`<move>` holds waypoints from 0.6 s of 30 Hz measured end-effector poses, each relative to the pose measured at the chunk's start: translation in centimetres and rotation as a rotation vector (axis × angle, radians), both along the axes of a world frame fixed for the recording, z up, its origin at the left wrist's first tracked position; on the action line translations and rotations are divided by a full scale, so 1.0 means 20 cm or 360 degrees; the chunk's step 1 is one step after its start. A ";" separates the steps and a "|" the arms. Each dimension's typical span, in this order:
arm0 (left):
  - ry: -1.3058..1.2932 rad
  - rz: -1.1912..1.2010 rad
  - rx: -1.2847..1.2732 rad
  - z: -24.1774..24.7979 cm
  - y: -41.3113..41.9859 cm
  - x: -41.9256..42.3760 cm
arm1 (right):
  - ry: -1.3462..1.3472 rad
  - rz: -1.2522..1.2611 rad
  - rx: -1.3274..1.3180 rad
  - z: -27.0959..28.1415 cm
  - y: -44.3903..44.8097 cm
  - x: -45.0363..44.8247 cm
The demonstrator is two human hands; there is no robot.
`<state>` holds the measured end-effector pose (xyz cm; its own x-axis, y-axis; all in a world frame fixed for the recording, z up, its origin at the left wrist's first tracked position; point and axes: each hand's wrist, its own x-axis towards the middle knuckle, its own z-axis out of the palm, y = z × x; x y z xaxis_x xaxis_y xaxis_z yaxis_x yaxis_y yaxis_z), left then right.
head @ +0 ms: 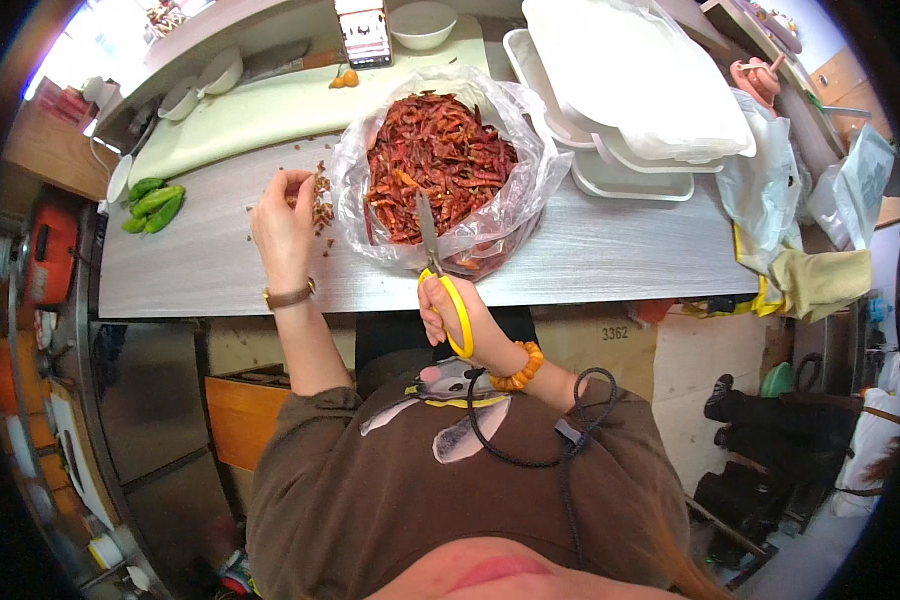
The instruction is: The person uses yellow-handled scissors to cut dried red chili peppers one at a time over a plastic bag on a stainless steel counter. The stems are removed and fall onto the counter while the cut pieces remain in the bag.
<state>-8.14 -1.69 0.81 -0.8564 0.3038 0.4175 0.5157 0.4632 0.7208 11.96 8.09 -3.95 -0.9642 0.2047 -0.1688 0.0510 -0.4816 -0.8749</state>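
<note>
A clear plastic bag [349, 214] stands with its mouth spread wide, full of dried red chilies [442, 161]. My right hand [454, 311] grips scissors [456, 319] by their yellow handles, in front of the bag. The blades look closed and point up over the bag's near rim, their tips above the chilies. To the left of the bag, my left hand [283, 217] hovers at a scatter of small brown stem ends [322, 202]. Thumb and fingers are bent towards each other, and a brown bit shows by them; whether they pinch it is unclear.
Several green peppers [154, 204] lie at the table's left. Behind the bag, a pale cutting mat [247, 116] bears small orange fruits [349, 79], a propped phone [365, 34] and a white bowl [424, 26]. White plastic trays [637, 180] are stacked at the right, near plastic bags [761, 172].
</note>
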 end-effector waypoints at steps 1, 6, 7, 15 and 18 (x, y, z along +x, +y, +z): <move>0.0147 -0.0073 -0.0105 -0.01 0.00 -0.04 | -0.0003 0.0043 0.0002 0.00 -0.01 0.00; 0.0439 -0.0995 -0.0158 0.06 0.28 0.13 | 0.0247 0.0041 -0.0010 0.04 -0.01 0.03; 0.0555 -0.1116 -0.0191 0.07 0.34 0.17 | 0.0295 0.0023 -0.0035 0.03 -0.01 0.04; 0.0614 -0.0872 -0.0490 0.06 0.50 0.20 | 0.0223 -0.0299 -0.0170 0.02 0.03 0.07; 0.0405 -0.0686 -0.0244 0.05 0.45 0.19 | 0.0147 -0.0347 -0.0200 0.05 0.03 0.06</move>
<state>-4.27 7.27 1.78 -0.5176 0.6803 0.5190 0.8326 0.2608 0.4886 13.12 8.68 -3.04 -0.9120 0.3925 -0.1194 -0.1434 -0.5776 -0.8036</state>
